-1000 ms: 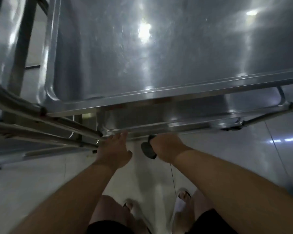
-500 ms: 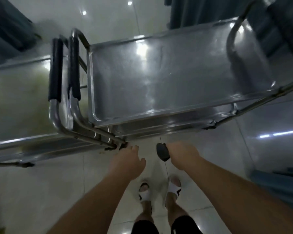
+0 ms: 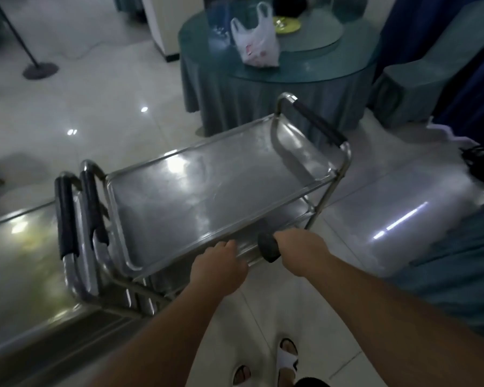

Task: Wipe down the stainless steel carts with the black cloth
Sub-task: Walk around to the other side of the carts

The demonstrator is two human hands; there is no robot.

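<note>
A stainless steel cart [image 3: 207,191] with two shelves and black-padded handles stands in front of me. My left hand [image 3: 221,265] has its fingers curled at the near rim of the top shelf. My right hand [image 3: 299,247] grips a balled-up black cloth [image 3: 268,247] just in front of that same rim. A second steel cart [image 3: 20,261] stands to the left, its handle close beside the first cart's handle.
A round table [image 3: 277,88] with a teal cloth and a glass top stands behind the cart, with a white plastic bag [image 3: 256,40] on it. A covered chair [image 3: 419,79] is at the right. A pole stand [image 3: 39,69] is at the far left. My sandalled feet [image 3: 287,356] are on the tiled floor.
My view has risen from low by the cart's lower shelf to standing height. Both hands came up from under the cart to the top shelf's near rim; the cloth stays in my right hand.
</note>
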